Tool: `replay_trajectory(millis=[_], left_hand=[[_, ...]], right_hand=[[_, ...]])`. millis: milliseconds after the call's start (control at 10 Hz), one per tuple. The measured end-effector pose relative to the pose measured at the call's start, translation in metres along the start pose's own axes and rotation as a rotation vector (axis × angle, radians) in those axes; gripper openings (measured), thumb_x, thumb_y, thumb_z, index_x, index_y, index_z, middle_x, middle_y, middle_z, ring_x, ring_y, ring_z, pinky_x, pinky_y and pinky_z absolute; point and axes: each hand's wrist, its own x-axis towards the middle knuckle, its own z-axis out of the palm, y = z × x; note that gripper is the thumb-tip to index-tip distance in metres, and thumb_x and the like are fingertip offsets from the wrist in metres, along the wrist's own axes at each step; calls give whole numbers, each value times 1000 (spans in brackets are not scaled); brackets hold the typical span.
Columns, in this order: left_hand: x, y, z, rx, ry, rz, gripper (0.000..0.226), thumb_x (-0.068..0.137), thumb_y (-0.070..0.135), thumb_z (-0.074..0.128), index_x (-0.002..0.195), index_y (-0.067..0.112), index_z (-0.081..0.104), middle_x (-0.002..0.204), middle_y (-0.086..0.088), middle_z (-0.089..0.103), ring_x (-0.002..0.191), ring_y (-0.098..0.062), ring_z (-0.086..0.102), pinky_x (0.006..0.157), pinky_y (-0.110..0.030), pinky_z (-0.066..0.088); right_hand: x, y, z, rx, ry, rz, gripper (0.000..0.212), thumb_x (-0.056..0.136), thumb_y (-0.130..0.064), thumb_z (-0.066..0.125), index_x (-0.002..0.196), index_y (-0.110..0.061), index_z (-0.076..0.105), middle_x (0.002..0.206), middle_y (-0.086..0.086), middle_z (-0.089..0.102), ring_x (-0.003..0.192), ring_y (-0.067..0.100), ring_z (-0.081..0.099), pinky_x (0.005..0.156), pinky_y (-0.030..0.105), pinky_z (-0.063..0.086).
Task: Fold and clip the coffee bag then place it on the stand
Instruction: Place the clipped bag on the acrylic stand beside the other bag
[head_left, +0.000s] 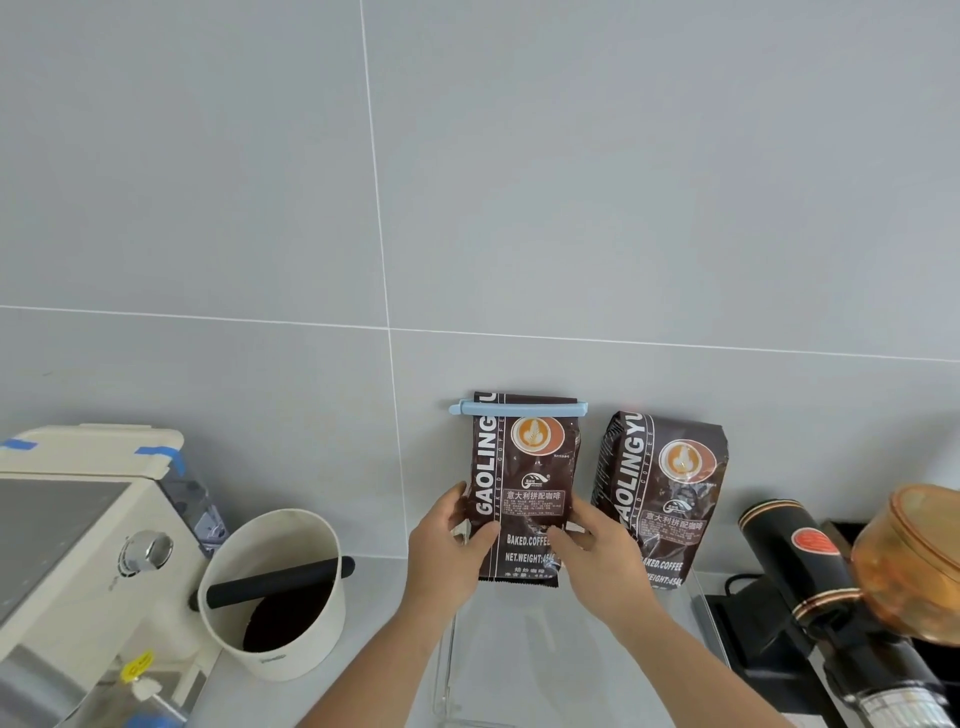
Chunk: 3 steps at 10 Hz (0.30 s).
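1. The dark brown foil coffee bag (522, 493) is held upright in the air, its long axis vertical, its bottom seam just above the back part of the clear acrylic stand (447, 670) on the pale counter (363, 649).
2. Its top is already folded over and held shut by a long pale blue plastic clip (517, 408) lying level across the fold, so the fold and clip steps look done and only the placing remains.
3. The left hand (449, 540) grips the bag's lower left edge, thumb on the front and fingers behind; the right hand (597, 551) pinches the lower right edge the same way. Both are equally near, one on each side.
4. The placing turns on this: the stand's surface lies directly under the bag, so the move is probably a short lowering, kept upright.
5. A second brown coffee bag (662, 499), unclipped, stands on the right part of the stand, just beside the right hand; it is the likeliest thing to be knocked.
6. Further left sit a white round knock bin (275, 597) with a black bar and a cream espresso machine (78, 525); at the right edge stands a black grinder (810, 582) with an amber hopper (914, 561).
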Motion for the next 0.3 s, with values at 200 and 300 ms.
replay_trajectory(millis=[200, 300], left_hand=[[-4, 8, -12, 42, -17, -101, 63, 82, 21, 75, 138, 18, 48, 119, -4, 66, 101, -15, 63, 83, -23, 45], [-8, 24, -24, -24, -22, -141, 53, 82, 20, 74, 132, 18, 55, 113, -4, 66, 98, -16, 66, 78, -23, 45]], right_hand=[[-10, -15, -15, 24, -35, -31, 28, 92, -16, 57, 98, -36, 74, 93, -14, 79, 84, 3, 71, 78, 29, 55], [-19, -27, -26, 75, -43, -34, 33, 93, -22, 56, 84, -48, 75, 81, -25, 77, 69, -7, 66, 64, 20, 47]])
